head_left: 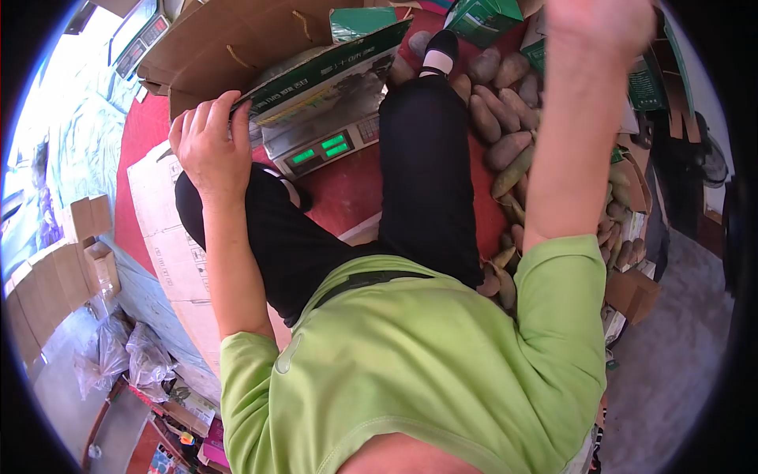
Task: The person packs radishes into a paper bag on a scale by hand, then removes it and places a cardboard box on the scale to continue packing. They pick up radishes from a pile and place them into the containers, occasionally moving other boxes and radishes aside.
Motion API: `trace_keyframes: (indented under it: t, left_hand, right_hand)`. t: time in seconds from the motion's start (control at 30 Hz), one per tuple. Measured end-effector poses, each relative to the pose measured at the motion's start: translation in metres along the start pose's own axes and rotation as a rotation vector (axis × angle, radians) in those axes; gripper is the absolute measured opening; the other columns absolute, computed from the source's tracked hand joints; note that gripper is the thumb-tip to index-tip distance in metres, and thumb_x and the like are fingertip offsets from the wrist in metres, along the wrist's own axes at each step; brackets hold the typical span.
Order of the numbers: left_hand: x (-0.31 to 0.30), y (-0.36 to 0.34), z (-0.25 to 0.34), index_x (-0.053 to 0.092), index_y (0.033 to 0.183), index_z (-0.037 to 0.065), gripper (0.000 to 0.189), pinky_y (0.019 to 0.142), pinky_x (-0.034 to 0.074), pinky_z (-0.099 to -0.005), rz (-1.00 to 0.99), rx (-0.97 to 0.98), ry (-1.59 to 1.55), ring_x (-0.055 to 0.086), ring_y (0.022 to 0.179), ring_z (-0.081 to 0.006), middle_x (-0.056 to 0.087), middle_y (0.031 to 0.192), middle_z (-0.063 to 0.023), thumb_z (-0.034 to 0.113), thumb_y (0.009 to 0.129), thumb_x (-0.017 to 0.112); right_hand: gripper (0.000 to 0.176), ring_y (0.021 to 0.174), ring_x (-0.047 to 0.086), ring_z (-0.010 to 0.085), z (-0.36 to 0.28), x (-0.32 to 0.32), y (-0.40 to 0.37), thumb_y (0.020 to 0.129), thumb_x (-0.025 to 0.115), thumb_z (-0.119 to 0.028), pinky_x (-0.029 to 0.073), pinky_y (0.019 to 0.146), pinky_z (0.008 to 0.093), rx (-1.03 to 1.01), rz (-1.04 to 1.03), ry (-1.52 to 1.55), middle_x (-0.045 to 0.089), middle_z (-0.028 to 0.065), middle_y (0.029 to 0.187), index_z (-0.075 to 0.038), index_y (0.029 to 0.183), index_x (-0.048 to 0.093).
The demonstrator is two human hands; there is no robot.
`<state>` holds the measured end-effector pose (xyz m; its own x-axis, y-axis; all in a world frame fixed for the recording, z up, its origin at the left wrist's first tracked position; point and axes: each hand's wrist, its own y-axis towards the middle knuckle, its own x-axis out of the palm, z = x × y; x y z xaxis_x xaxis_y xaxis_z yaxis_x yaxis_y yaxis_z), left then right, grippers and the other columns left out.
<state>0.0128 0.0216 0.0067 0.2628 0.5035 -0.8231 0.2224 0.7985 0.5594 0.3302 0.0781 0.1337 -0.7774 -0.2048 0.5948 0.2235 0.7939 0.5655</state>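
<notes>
Well, left hand (209,146) grips the green carton (332,67) (atop the scale (320,148)).

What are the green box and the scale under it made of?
The green box, gripped at its edge by the left hand, looks like cardboard: flat folded panels with a printed, slightly glossy face. The scale seems to have a silvery metal body, probably steel, with a dull sheen and green lit displays; painted plastic cannot be ruled out.
</notes>
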Motion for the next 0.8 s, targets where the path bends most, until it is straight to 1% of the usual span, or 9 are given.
trace_keyframes:
  t: [0.03, 0.17, 0.27, 0.33, 0.43, 0.5, 0.6, 0.67, 0.8]
  left_hand:
    - [0.001, 0.000, -0.001, 0.068, 0.094, 0.014, 0.014, 0.090, 0.040, -0.0366, 0.005, 0.006, 0.004, 0.061, 0.084, -0.0206, 0.065, 0.083, -0.0022, 0.022, 0.083, 0.069]
    - [0.000, 0.001, -0.001, 0.068, 0.093, 0.014, 0.014, 0.090, 0.040, -0.0363, 0.010, 0.017, 0.003, 0.061, 0.084, -0.0209, 0.065, 0.082, -0.0021, 0.022, 0.082, 0.070]
    - [0.000, 0.002, -0.001, 0.068, 0.092, 0.013, 0.014, 0.089, 0.041, -0.0360, 0.013, 0.017, 0.011, 0.061, 0.083, -0.0209, 0.065, 0.082, -0.0019, 0.022, 0.082, 0.070]
    - [0.001, 0.002, -0.001, 0.068, 0.092, 0.014, 0.014, 0.088, 0.041, -0.0359, 0.018, 0.028, -0.001, 0.061, 0.082, -0.0207, 0.065, 0.082, -0.0018, 0.022, 0.082, 0.070]
    - [0.001, 0.002, -0.004, 0.068, 0.092, 0.014, 0.013, 0.088, 0.041, -0.0358, 0.018, 0.035, -0.015, 0.061, 0.081, -0.0205, 0.065, 0.082, -0.0016, 0.022, 0.082, 0.070]
    - [0.002, 0.003, -0.003, 0.068, 0.092, 0.014, 0.013, 0.088, 0.041, -0.0357, 0.020, 0.025, -0.023, 0.061, 0.081, -0.0203, 0.065, 0.082, -0.0016, 0.022, 0.082, 0.070]
    - [0.002, 0.003, -0.001, 0.068, 0.092, 0.014, 0.013, 0.088, 0.041, -0.0358, -0.003, 0.013, -0.025, 0.061, 0.081, -0.0201, 0.065, 0.081, -0.0015, 0.022, 0.082, 0.070]
    - [0.002, 0.002, 0.001, 0.068, 0.092, 0.014, 0.013, 0.089, 0.041, -0.0355, 0.011, 0.013, -0.032, 0.061, 0.081, -0.0198, 0.065, 0.081, -0.0014, 0.022, 0.083, 0.069]
    - [0.002, 0.003, 0.000, 0.068, 0.092, 0.013, 0.012, 0.089, 0.040, -0.0350, 0.019, 0.023, -0.036, 0.061, 0.082, -0.0194, 0.065, 0.083, -0.0012, 0.022, 0.083, 0.069]
  right_hand:
    - [0.027, 0.055, 0.034, 0.0135, 0.017, 0.022, 0.001, 0.103, 0.036, -0.017, 0.039, 0.069, 0.0303, -0.019, 0.184, -0.006, 0.029, -0.0030, 0.057, -0.005, 0.085, 0.050]
    - [0.021, 0.060, 0.044, 0.0140, 0.105, 0.016, 0.001, 0.101, 0.044, -0.017, 0.042, 0.069, 0.0292, 0.364, 0.202, 0.239, 0.044, -0.0013, 0.065, -0.001, 0.094, 0.056]
    - [0.017, 0.070, 0.054, 0.0135, 0.132, -0.004, -0.026, 0.098, 0.049, -0.016, 0.045, 0.069, 0.0294, 0.653, 0.142, -0.021, 0.057, 0.0018, 0.079, -0.001, 0.100, 0.058]
    - [0.015, 0.077, 0.059, 0.0127, 0.128, -0.020, -0.040, 0.095, 0.054, -0.015, 0.047, 0.070, 0.0281, 0.571, 0.045, -0.578, 0.063, 0.0044, 0.091, -0.004, 0.103, 0.060]
    - [0.013, 0.079, 0.058, 0.0110, 0.087, -0.050, -0.056, 0.094, 0.055, -0.014, 0.046, 0.073, 0.0272, 0.578, 0.200, -0.553, 0.063, 0.0026, 0.092, -0.006, 0.103, 0.061]
    - [0.028, 0.090, 0.059, 0.0150, 0.057, -0.075, -0.071, 0.085, 0.066, -0.013, 0.046, 0.083, 0.0297, 0.541, 0.231, -0.631, 0.063, 0.0045, 0.098, -0.004, 0.110, 0.058]
    - [0.020, 0.078, 0.055, 0.0125, 0.033, -0.103, -0.105, 0.097, 0.052, -0.019, 0.045, 0.076, 0.0273, 0.485, 0.256, -0.769, 0.059, -0.0002, 0.081, -0.002, 0.104, 0.060]
    - [0.017, 0.072, 0.053, 0.0064, 0.023, -0.151, -0.147, 0.091, 0.061, -0.014, 0.043, 0.063, 0.0218, 0.670, 0.414, -0.876, 0.063, -0.0003, 0.088, -0.004, 0.104, 0.065]
    - [0.018, 0.082, 0.058, 0.0073, 0.008, -0.244, -0.254, 0.092, 0.059, -0.017, 0.046, 0.068, 0.0243, 0.991, 0.424, -1.107, 0.064, -0.0025, 0.093, -0.010, 0.108, 0.063]
